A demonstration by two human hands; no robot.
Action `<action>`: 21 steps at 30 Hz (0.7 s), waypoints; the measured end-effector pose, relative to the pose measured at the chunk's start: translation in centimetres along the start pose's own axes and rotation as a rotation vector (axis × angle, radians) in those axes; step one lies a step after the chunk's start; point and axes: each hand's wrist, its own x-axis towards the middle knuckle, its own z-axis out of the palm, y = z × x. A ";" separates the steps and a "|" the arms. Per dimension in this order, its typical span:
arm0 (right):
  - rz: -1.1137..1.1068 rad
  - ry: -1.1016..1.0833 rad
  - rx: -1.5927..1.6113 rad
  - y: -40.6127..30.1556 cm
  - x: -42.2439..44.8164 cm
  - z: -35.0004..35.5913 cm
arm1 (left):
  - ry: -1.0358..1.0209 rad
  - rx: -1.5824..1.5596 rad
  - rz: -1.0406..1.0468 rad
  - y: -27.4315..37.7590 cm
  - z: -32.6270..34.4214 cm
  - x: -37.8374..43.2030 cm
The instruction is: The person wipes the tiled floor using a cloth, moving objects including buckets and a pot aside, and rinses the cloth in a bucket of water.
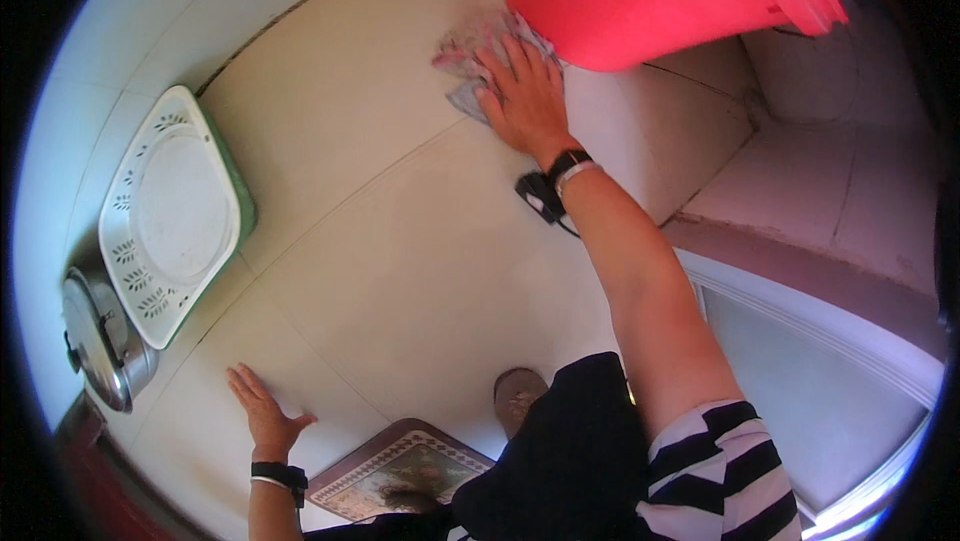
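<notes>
Under the spread fingers of my right hand (527,99) lies a crumpled greyish-pink cloth (466,53), pressed flat on the tiled floor (420,233). The cloth's far edge meets the base of a red plastic bucket or bin (622,0). Just below my right wrist is a small black box-shaped device (540,197) with a cable, partly hidden by the forearm. My left hand (264,410) is off to the lower left, fingers apart and holding nothing. Whether it touches the floor, I cannot tell.
A white and green perforated plastic basket (184,188) leans against the left wall, beside a lidded metal pot (112,338). A patterned mat (412,458) lies near my shoe (517,394). On the right are a low tiled ledge (795,181) and a white-framed panel (810,361).
</notes>
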 end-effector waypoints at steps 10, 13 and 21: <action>0.904 -0.038 -0.341 11.4 -14.0 -5.7 | 0.030 0.059 0.031 -0.7 0.5 0.5; 0.971 0.038 -0.373 10.5 -15.0 -5.2 | 0.010 0.049 0.035 -0.2 0.0 0.8; 0.786 0.164 -0.298 0.5 -20.4 -3.3 | -0.009 0.128 0.088 -1.4 -0.1 1.1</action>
